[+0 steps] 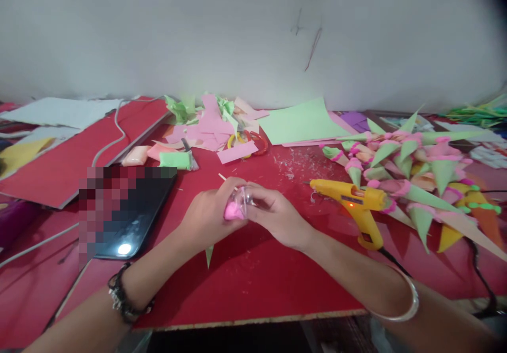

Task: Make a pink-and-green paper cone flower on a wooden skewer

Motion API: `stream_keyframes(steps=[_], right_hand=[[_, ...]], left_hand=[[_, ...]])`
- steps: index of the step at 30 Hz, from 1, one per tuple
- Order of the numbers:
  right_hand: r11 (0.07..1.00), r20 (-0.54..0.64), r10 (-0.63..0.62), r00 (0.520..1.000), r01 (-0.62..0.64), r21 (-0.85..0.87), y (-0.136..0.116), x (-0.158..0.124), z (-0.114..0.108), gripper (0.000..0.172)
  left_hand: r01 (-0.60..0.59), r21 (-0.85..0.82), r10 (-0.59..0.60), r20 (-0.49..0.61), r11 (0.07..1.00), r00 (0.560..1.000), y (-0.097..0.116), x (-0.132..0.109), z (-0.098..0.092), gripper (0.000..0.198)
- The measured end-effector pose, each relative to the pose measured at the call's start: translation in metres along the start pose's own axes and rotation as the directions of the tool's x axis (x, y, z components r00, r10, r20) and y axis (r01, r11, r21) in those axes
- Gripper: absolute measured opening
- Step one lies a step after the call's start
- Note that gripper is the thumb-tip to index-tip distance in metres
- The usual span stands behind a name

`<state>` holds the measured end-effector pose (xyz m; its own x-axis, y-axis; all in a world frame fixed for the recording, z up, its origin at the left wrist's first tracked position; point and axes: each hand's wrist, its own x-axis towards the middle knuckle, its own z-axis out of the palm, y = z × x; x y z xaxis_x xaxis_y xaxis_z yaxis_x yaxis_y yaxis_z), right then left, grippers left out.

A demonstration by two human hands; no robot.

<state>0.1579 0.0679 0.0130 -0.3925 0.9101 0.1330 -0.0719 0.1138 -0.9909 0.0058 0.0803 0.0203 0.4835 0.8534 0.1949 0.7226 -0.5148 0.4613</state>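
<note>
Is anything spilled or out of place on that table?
Yes: pale, wispy bits litter the red tabletop beyond the right hand, looking like stray debris. Nearby, the yellow glue gun lies on its side, its orange light glowing though nobody holds it.

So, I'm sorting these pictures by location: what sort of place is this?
Probably a craft table against a wall; whether in a home or a workshop, I can't tell. The yellow glue gun, heaped paper cones and coloured paper scraps suggest it.
</note>
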Motion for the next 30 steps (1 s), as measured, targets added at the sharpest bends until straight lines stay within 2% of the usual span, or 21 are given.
stream_keyframes(steps=[5, 8, 12, 15, 17, 20, 23, 25, 27, 30], right_hand=[[0.987, -0.047, 0.028, 0.999, -0.021, 0.157, 0.005, 0.001, -0.001, 0.011], [0.948, -0.162, 0.081, 0.983, -0.026, 0.318, 0.008, 0.004, -0.005, 0.012], [0.888, -0.332, 0.161, 0.929, 0.010, 0.460, 0.008, 0.009, -0.013, 0.011], [0.863, -0.331, 0.191, 0.924, 0.002, 0.505, 0.007, 0.010, -0.015, 0.013], [0.858, -0.313, 0.202, 0.928, -0.014, 0.513, 0.007, 0.009, -0.013, 0.014], [0.858, -0.286, 0.209, 0.935, -0.036, 0.512, 0.008, 0.007, -0.011, 0.010], [0.844, -0.239, 0.200, 0.950, -0.043, 0.535, 0.008, 0.006, -0.010, 0.007], [0.819, -0.200, 0.213, 0.956, -0.063, 0.570, 0.009, 0.006, -0.011, 0.007], [0.786, -0.180, 0.249, 0.952, -0.090, 0.611, 0.009, 0.006, -0.012, 0.008], [0.738, -0.190, 0.310, 0.932, -0.110, 0.665, 0.009, 0.008, -0.014, 0.009]], left_hand=[[0.026, 0.052, -0.023, -0.069, 0.998, 0.997, -0.001, 0.001, -0.001, 0.036], [0.069, 0.063, -0.061, -0.116, 0.996, 0.991, -0.005, 0.000, -0.001, 0.036], [0.151, 0.052, -0.134, -0.245, 0.987, 0.960, -0.013, 0.002, -0.004, 0.034], [0.248, 0.069, -0.211, -0.343, 0.966, 0.915, -0.021, 0.004, -0.009, 0.040], [0.329, 0.123, -0.265, -0.367, 0.936, 0.892, -0.026, 0.005, -0.012, 0.047], [0.418, 0.220, -0.331, -0.343, 0.881, 0.879, -0.032, 0.007, -0.018, 0.052], [0.474, 0.245, -0.398, -0.300, 0.846, 0.867, -0.036, 0.008, -0.020, 0.056], [0.442, 0.255, -0.369, -0.287, 0.860, 0.884, -0.041, 0.009, -0.018, 0.056], [0.373, 0.287, -0.279, -0.318, 0.882, 0.906, -0.046, 0.009, -0.015, 0.058], [0.304, 0.320, -0.178, -0.368, 0.897, 0.913, -0.052, 0.009, -0.010, 0.068]])
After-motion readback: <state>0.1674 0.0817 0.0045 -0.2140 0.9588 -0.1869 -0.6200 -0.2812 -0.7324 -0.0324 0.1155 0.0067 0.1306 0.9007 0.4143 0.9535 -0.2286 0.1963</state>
